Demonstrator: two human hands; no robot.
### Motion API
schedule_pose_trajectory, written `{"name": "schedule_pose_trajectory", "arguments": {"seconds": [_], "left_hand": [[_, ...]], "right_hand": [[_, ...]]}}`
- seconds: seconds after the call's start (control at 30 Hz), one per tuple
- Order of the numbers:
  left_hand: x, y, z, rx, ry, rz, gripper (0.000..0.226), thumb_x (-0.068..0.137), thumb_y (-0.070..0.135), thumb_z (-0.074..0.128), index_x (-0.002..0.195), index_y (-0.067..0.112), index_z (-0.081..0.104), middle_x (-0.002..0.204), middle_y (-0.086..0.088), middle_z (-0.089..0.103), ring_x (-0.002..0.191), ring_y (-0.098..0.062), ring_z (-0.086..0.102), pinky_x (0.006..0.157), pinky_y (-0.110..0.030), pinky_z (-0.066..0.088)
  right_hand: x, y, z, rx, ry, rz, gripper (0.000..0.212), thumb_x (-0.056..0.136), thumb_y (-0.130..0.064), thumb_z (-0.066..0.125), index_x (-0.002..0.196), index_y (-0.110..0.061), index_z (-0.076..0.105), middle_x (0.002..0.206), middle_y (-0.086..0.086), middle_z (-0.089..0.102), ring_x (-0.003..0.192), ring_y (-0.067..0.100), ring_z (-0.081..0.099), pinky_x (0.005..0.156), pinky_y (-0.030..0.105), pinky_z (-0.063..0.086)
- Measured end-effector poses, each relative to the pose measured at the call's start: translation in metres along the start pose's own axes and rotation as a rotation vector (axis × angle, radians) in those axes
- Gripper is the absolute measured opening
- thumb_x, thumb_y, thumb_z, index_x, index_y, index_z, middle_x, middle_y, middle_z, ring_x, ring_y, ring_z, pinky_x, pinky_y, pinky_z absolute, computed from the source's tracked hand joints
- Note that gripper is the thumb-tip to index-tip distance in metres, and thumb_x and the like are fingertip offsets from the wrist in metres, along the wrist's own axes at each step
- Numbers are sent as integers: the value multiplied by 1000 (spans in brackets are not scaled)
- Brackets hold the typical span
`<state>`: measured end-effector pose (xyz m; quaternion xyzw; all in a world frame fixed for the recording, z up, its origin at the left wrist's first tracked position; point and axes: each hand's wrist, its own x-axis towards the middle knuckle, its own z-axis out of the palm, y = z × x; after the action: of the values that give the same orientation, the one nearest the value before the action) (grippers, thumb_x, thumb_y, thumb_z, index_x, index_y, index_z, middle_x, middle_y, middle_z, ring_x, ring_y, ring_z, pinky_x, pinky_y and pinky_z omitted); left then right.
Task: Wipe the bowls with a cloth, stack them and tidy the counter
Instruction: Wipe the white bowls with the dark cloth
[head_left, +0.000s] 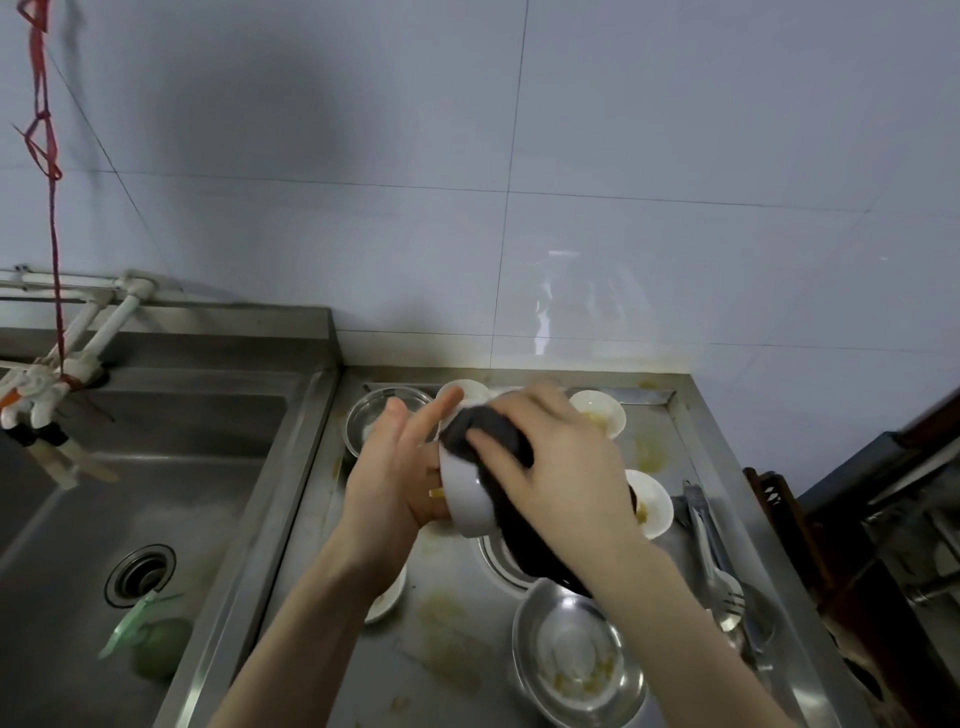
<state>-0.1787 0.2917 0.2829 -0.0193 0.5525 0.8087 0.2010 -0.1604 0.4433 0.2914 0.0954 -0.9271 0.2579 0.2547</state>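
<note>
Left hand (397, 462): cupped the outside of the white bowl (465, 499) from the left, fingers nearly straight and fanned along its wall; grip spread, palm against the bowl.
Right hand (558, 467): pressed the dark cloth (485, 431) into the bowl's mouth; grip curled over the cloth, fingertips blurred.
White bowl: held above the bench (452, 634), tipped on its side, opening turned to the right.
Dark cloth: bunched inside the bowl, with a tail hanging below the right wrist.
Other white bowls: one at the back beyond the left fingers (467, 389), one back right (600, 413), one right of the hand with yellowish residue (652, 501), one partly hidden under the left forearm (387, 597).
Steel bowls: one at back left (379, 413); one near the front with food scraps (576, 660).
Tongs and spoon (714, 561): lay along the bench's right edge.
Bench surface: smeared with yellowish stains.
Sink (130, 493): left of the bench, with a green object (156, 644) near the drain.
</note>
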Motion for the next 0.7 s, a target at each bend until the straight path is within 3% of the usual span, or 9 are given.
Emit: {"name": "schedule_pose_trajectory", "arguments": {"seconds": [0.07,0.13,0.2,0.37,0.43,0.5,0.6,0.7], "left_hand": [[1,-2,-1,45,-1,45,60,99,53,28,139,17,55,116,-13,73,111,-30,69,104,-59,45],[2,-4,-1,81,-18,64,62,98,57,26,137,21,57,117,-14,73,112,-27,69,104,-54,46],[3,-7,0,43,-30,52,71,87,65,30,137,23,57,123,-11,71,115,-24,68,105,-53,45],[5,-12,0,52,-84,82,69,90,63,23,141,25,49,126,-9,70,119,-30,65,108,-63,40],[6,-12,1,47,-88,106,71,89,61,22,143,23,48,127,-11,69,120,-33,64,108,-62,40],[6,-6,3,-21,-60,122,74,89,63,29,145,18,46,127,-16,68,121,-35,62,108,-59,39],[6,5,2,-113,-24,139,78,79,66,38,139,18,52,120,-25,68,119,-40,62,109,-56,39],[5,7,0,-193,-10,151,77,75,61,36,136,18,54,123,-24,67,123,-44,58,107,-59,38]], "right_hand": [[-18,-7,10,-42,2,-134,19,91,-42,58,106,-31,62,103,-5,54,77,14,56,57,25,46],[-30,-9,20,-21,40,-150,23,92,-38,58,107,-23,66,101,-2,55,73,14,55,54,27,48],[-26,-10,20,21,104,-18,24,91,-40,56,105,-24,67,101,-4,55,75,14,58,59,28,49],[21,7,12,233,108,428,17,88,-39,60,96,-25,66,94,-2,64,92,21,61,79,37,49],[23,3,10,235,113,368,14,88,-37,61,101,-31,61,96,-5,64,93,20,61,78,38,50],[11,-12,12,142,148,160,16,89,-37,59,106,-36,58,101,-8,60,89,16,59,70,35,50],[-21,-14,29,40,244,-142,18,90,-27,65,106,-23,71,99,2,60,78,17,60,60,30,51],[-25,-9,33,181,404,-45,18,90,-21,65,103,-11,74,97,5,60,81,16,61,72,18,48]]}}
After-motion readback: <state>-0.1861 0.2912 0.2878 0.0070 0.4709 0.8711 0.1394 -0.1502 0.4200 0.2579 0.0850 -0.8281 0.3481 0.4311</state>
